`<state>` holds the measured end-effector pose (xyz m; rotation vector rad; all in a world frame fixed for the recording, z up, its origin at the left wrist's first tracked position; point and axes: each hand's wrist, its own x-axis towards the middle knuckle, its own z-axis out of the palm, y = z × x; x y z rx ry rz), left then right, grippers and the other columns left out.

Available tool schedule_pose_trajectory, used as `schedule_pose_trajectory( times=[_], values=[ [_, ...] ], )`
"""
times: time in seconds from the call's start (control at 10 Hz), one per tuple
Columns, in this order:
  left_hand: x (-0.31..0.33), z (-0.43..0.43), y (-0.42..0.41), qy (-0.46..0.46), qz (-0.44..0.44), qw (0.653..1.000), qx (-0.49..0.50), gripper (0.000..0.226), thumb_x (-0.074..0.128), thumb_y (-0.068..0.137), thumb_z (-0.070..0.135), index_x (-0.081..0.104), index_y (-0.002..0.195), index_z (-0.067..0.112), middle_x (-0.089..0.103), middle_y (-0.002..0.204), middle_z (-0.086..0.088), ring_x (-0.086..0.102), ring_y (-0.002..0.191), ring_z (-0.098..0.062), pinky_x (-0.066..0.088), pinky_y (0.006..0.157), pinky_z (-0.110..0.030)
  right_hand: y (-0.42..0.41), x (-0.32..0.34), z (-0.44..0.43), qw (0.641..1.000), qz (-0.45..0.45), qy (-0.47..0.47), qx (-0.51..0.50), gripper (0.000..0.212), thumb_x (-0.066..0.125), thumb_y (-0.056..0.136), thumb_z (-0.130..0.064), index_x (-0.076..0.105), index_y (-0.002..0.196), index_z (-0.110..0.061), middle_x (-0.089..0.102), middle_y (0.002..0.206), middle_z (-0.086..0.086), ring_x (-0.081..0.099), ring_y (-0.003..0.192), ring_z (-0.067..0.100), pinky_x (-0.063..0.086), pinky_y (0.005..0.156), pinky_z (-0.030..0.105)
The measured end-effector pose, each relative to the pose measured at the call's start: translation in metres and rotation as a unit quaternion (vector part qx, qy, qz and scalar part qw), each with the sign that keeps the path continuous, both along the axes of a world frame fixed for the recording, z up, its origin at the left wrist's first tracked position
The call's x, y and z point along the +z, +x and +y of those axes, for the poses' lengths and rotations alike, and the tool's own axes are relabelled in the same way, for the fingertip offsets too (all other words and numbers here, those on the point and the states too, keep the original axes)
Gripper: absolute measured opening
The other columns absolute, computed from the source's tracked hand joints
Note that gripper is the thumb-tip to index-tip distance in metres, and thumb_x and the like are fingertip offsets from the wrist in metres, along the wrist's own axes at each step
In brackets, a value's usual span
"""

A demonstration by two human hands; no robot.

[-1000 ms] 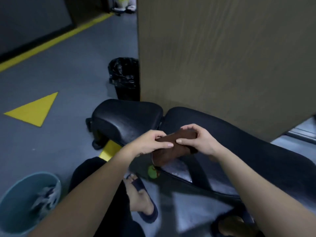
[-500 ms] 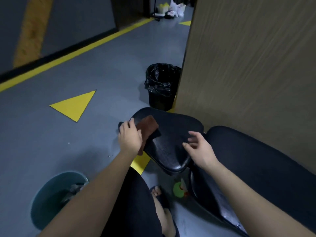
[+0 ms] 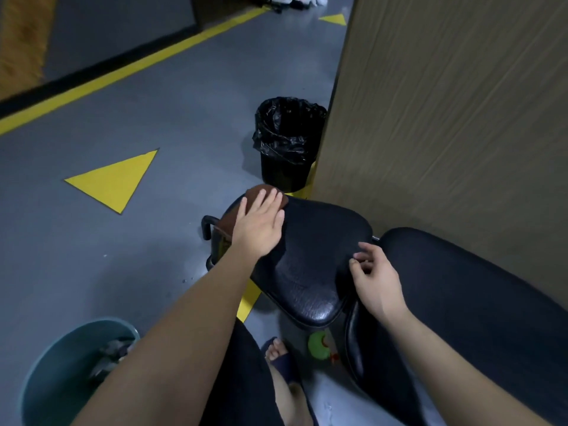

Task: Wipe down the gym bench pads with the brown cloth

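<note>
The black seat pad [image 3: 310, 265] of the gym bench fills the middle of the view, with the long back pad [image 3: 461, 296] stretching off to the right. My left hand [image 3: 259, 226] lies flat, fingers together, pressing the brown cloth [image 3: 261, 192] onto the seat pad's far left corner. Part of the cloth hangs over the pad's left edge. My right hand [image 3: 373, 279] rests loosely curled at the gap between the two pads and holds nothing.
A black lined bin [image 3: 289, 142] stands just beyond the seat pad. A wooden partition [image 3: 445, 112] rises close on the right. A teal bucket [image 3: 61, 373] with rags sits at lower left. A green spray bottle [image 3: 319, 345] lies under the bench near my sandalled foot [image 3: 282, 361].
The cloth passed from both hands over the back pad to my left hand alone. That hand has flattened and slid the cloth to the seat pad's far corner. My right hand let go.
</note>
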<state>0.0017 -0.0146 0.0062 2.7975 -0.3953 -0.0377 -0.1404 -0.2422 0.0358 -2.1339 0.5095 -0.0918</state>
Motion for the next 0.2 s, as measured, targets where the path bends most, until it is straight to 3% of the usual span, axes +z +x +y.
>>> schedule_pose_trajectory(
  times=[0.2],
  values=[
    [0.018,-0.012,0.007,0.008,0.083,0.997,-0.002,0.069,0.002,0.103,0.060,0.001,0.163,0.026,-0.006,0.170,0.013,-0.013,0.155,-0.008,-0.014,0.125,-0.044,-0.016,0.017,-0.021,1.000,-0.007,0.019,-0.014,0.041,0.063,0.096,-0.019,0.055,0.136,-0.019,0.066,0.108,-0.007,0.063,0.093,0.000,0.042,0.073,0.005]
  ],
)
